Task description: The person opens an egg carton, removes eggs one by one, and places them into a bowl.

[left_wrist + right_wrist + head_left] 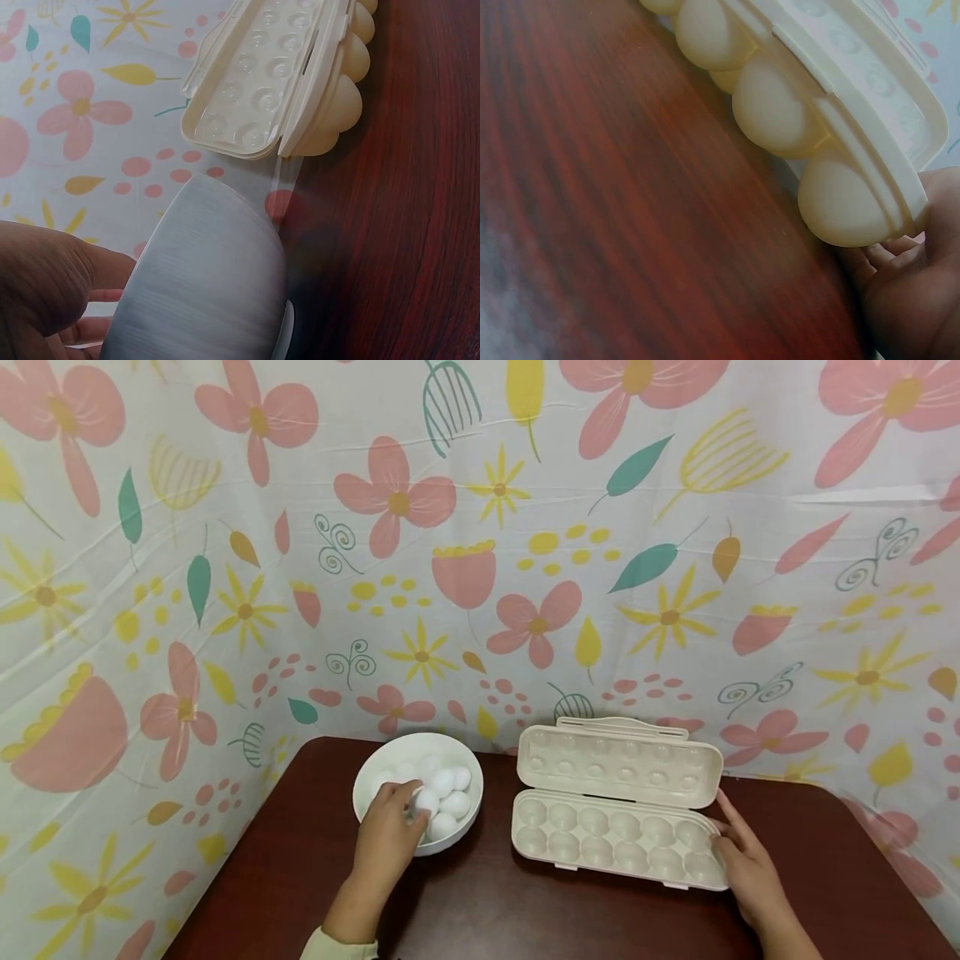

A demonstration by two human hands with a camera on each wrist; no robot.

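Observation:
My left hand point(386, 837) reaches over the near left rim of a white bowl point(367, 762) that holds several white eggs point(445, 782). Its thumb and fingers pinch one egg point(427, 800) among the others. In the left wrist view the bowl's outer wall point(206, 270) hides the eggs, and part of the hand point(45, 281) shows behind it. A cream plastic egg box point(600, 842) lies with its lid point(618, 760) raised, showing two rows of rounded hollows. My right hand point(748, 867) grips the box's right end, thumb on the rim. The right wrist view shows the box's bulging underside point(840, 199) beside the palm.
Bowl and egg box stand side by side on a dark red-brown wooden table point(480, 902), the bowl to the left. A flower-printed cloth point(465, 527) hangs behind the table and along its left side. The box's lid stands close to the back cloth.

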